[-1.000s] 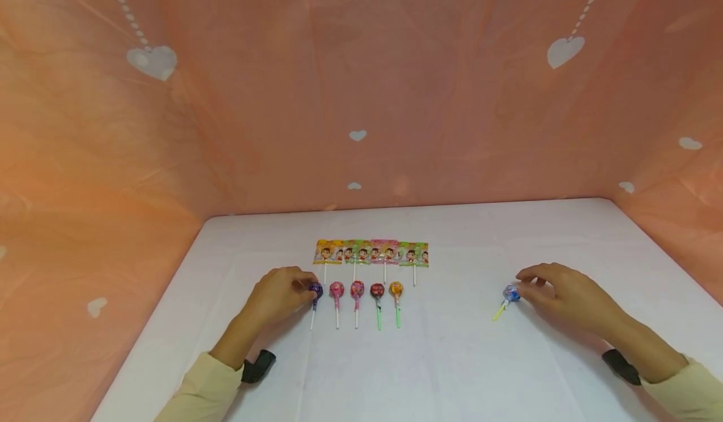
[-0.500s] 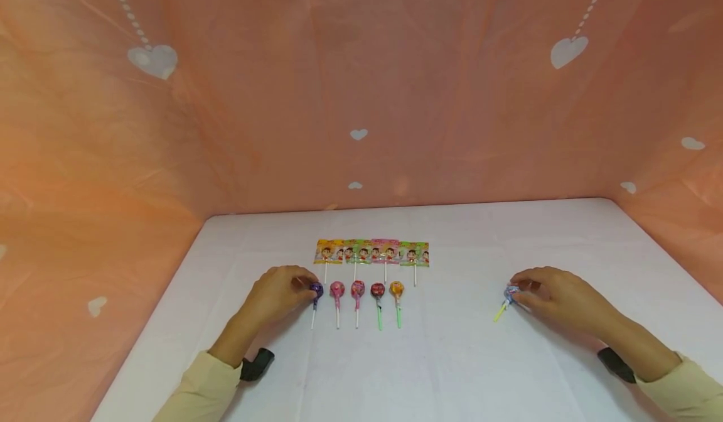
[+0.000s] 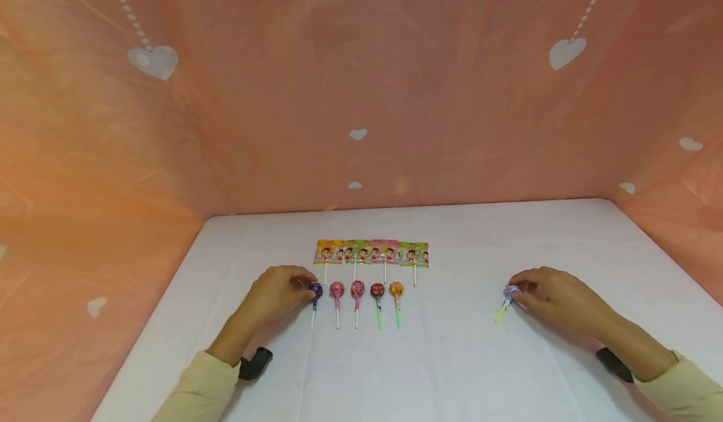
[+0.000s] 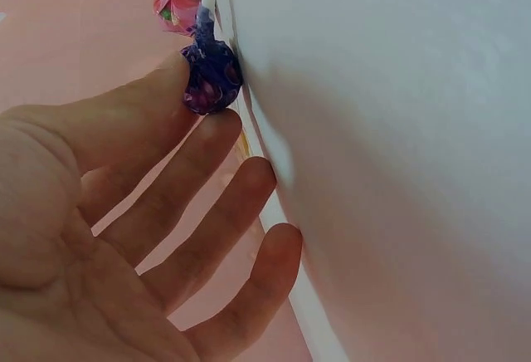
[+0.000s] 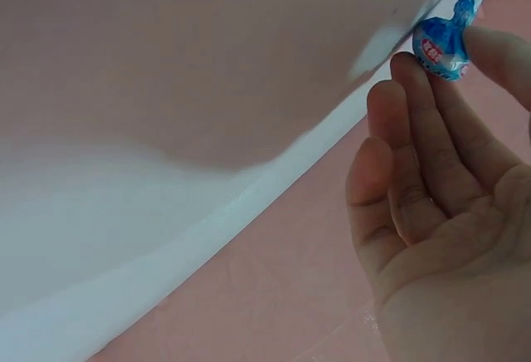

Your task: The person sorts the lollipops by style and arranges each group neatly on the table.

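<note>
At the left end of a lollipop row, my left hand [image 3: 278, 292] pinches the head of a purple lollipop [image 3: 316, 291] between thumb and fingers. The white stick of that lollipop points towards me. In the left wrist view the dark purple wrapper [image 4: 212, 80] shows between the thumb and the fingertips, close against the white tabletop. Over on the right, my right hand [image 3: 565, 296] pinches a blue lollipop [image 3: 511, 291] with a yellow stick slanting down to the left. The right wrist view shows its blue wrapper [image 5: 444, 46] between thumb and fingers.
Beside the purple one lie a pink lollipop [image 3: 337, 291], another pink one [image 3: 358, 290], a dark red one [image 3: 377, 291] and an orange one [image 3: 396, 290]. Behind them, several flat-wrapped lollipops [image 3: 385, 252] form a second row on the white table [image 3: 361, 378]. An orange cloth [image 3: 429, 95] encloses the table.
My right fingers have closed in around the blue lollipop's head, the hand shifting slightly left. The left hand and the rows stay almost unchanged.
</note>
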Motion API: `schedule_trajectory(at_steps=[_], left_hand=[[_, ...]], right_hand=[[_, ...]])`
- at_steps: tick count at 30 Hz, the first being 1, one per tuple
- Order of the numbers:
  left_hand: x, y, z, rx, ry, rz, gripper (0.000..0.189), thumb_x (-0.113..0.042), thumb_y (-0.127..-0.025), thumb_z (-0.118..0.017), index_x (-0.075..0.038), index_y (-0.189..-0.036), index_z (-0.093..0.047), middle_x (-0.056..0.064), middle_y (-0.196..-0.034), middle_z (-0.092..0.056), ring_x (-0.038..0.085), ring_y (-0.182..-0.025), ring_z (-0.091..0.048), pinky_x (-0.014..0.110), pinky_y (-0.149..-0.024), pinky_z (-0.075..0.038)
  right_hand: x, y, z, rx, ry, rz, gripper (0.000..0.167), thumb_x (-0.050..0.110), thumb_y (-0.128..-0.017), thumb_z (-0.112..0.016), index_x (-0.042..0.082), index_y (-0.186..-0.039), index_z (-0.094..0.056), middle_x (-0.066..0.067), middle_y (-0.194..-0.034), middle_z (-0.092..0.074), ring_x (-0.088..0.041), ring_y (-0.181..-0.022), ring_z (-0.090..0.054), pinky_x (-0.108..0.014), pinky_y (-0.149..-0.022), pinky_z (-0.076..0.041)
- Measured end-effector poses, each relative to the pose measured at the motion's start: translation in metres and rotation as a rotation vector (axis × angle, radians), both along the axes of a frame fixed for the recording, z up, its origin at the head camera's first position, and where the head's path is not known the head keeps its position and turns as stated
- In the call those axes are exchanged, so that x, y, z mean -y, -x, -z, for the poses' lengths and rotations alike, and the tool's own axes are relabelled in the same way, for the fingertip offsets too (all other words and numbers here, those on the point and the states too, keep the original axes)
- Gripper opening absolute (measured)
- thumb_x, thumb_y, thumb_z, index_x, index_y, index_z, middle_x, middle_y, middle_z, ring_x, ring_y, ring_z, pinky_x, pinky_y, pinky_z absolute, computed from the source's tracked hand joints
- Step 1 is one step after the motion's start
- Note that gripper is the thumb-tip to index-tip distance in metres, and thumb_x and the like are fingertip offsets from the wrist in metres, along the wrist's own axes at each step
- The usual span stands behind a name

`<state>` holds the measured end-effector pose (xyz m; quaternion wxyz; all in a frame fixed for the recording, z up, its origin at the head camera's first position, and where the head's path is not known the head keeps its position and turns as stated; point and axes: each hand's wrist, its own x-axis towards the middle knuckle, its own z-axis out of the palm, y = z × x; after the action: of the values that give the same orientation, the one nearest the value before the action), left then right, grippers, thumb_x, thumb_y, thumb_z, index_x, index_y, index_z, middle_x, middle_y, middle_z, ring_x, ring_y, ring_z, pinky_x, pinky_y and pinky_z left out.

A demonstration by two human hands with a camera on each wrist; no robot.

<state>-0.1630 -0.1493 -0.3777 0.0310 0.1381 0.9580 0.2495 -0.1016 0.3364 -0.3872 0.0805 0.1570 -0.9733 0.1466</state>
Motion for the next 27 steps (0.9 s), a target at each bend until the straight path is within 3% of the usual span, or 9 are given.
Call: schedule_trajectory(at_steps=[7, 15, 27], left_hand=[[0.001, 0.0008, 0.0001, 0.022, -0.006, -0.008, 0.02, -0.015, -0.085, -0.078, -0.016, -0.105, -0.076, -0.002, -0.093, -0.073, 0.016, -0.089, -0.066, 0.046, -0.085, -0.051], [0.0026, 0.0024, -0.0019, 0.056, -0.048, -0.018, 0.017, -0.014, -0.087, -0.076, -0.014, -0.103, -0.076, 0.0, -0.096, -0.074, 0.018, -0.091, -0.068, 0.047, -0.09, -0.054], [0.0027, 0.0033, 0.0012, 0.045, -0.062, -0.016, 0.014, -0.015, -0.085, -0.077, -0.015, -0.1, -0.077, 0.0, -0.095, -0.075, 0.017, -0.09, -0.067, 0.045, -0.089, -0.054]], right_hand=[[-0.0008, -0.0001, -0.0014, -0.02, 0.017, 0.0, 0.014, 0.031, -0.09, -0.073, 0.027, -0.103, -0.073, 0.023, -0.088, -0.064, 0.003, -0.083, -0.058, -0.031, -0.075, -0.051], [-0.0022, -0.0004, -0.0044, -0.051, 0.073, 0.0, 0.014, 0.026, -0.089, -0.074, 0.029, -0.103, -0.073, 0.022, -0.086, -0.063, 0.006, -0.079, -0.053, -0.022, -0.067, -0.044], [0.0023, 0.0042, -0.0009, -0.092, 0.106, -0.053, 0.018, 0.019, -0.087, -0.075, 0.027, -0.104, -0.074, 0.022, -0.088, -0.066, 0.007, -0.081, -0.055, -0.023, -0.069, -0.047]])
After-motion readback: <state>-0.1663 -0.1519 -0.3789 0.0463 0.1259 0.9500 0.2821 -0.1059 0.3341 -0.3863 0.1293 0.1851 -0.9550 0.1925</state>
